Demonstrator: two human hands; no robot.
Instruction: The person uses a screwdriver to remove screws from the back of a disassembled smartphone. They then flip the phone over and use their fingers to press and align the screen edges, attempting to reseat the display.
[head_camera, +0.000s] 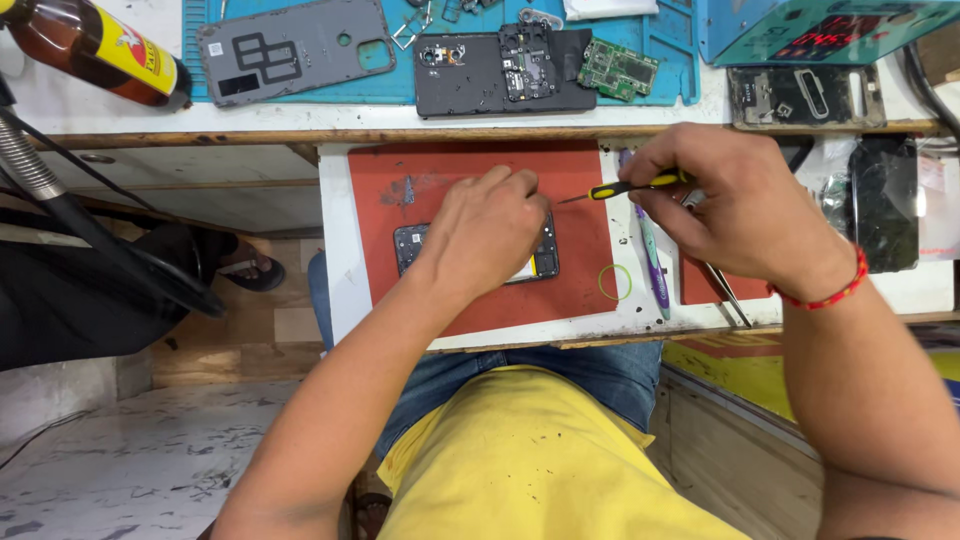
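Observation:
An opened black phone (408, 246) lies flat on a red mat (480, 165) on a pull-out white board. My left hand (485, 232) rests on top of it, fingers curled, pressing it down and hiding most of it. My right hand (735, 205) grips a small screwdriver (625, 187) with a yellow-and-black handle. Its metal tip points left toward the phone's upper right corner, just short of my left fingers.
On the blue mat (670, 60) above lie a grey back cover (290, 45), a black phone frame (500, 70) and a green circuit board (617, 68). A brown bottle (95, 50) lies top left. A green ring (615, 282), purple pen (652, 265) and tweezers (725, 290) lie near my right hand.

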